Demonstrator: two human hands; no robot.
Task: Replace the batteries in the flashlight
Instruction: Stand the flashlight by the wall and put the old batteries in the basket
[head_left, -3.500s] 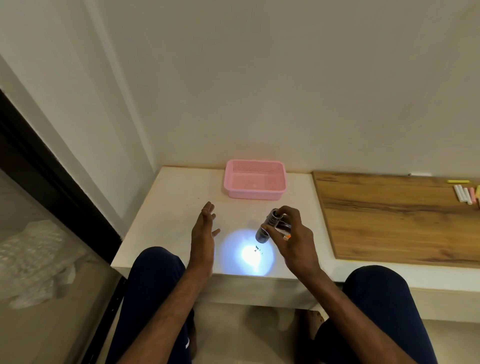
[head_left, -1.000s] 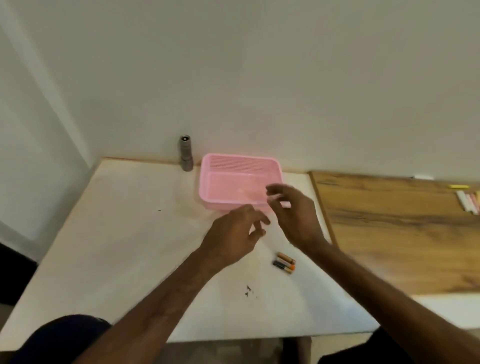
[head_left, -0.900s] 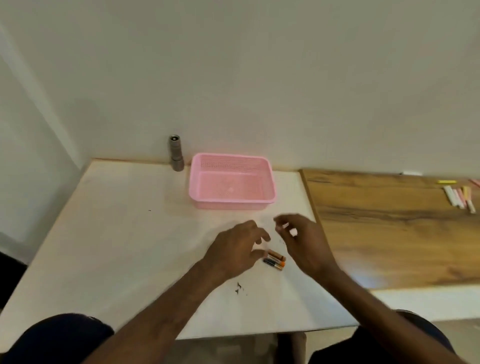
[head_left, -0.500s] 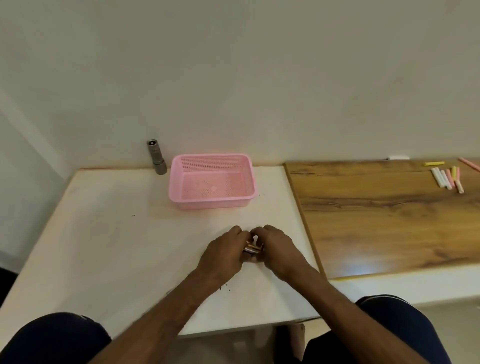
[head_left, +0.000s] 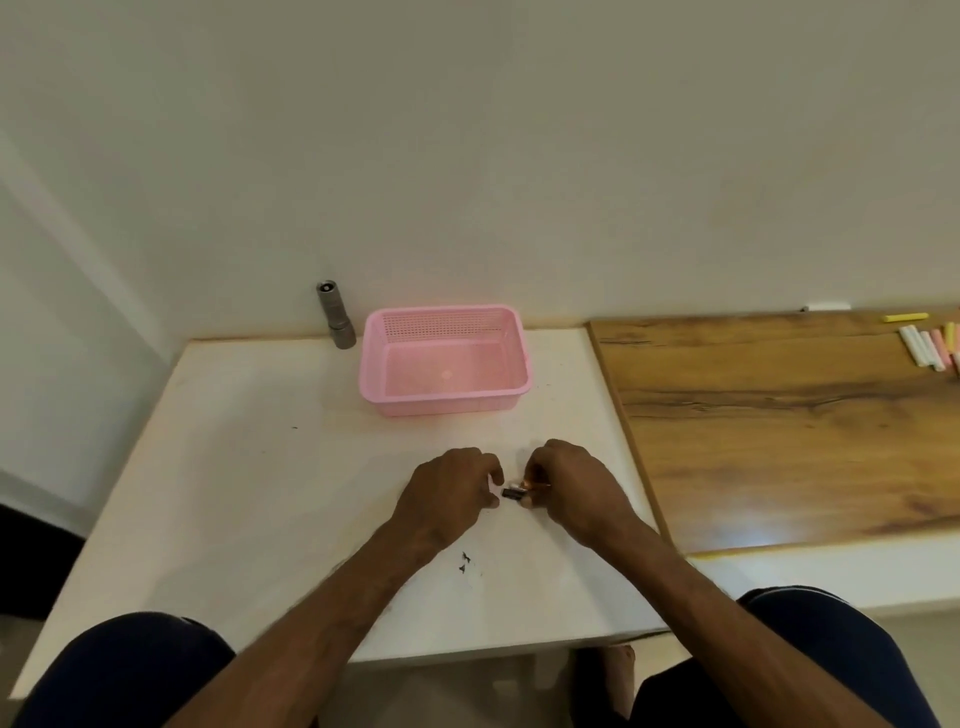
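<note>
Home room: low table (head_left: 260, 493), pink basket (head_left: 441, 406)

1. The scene is taken from a single head-worn camera, faced forward and down across the white table (head_left: 249, 493) toward the wall (head_left: 519, 156).
2. The left hand (head_left: 447, 488) and right hand (head_left: 571, 483) are framed near, below centre.

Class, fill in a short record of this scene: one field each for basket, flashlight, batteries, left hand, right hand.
basket: pink, on white table
flashlight: upright at table's back edge, left of basket, untouched
batteries: between the two hands
left hand: fingers curled at batteries' end; grip unclear
right hand: pinches batteries
</note>
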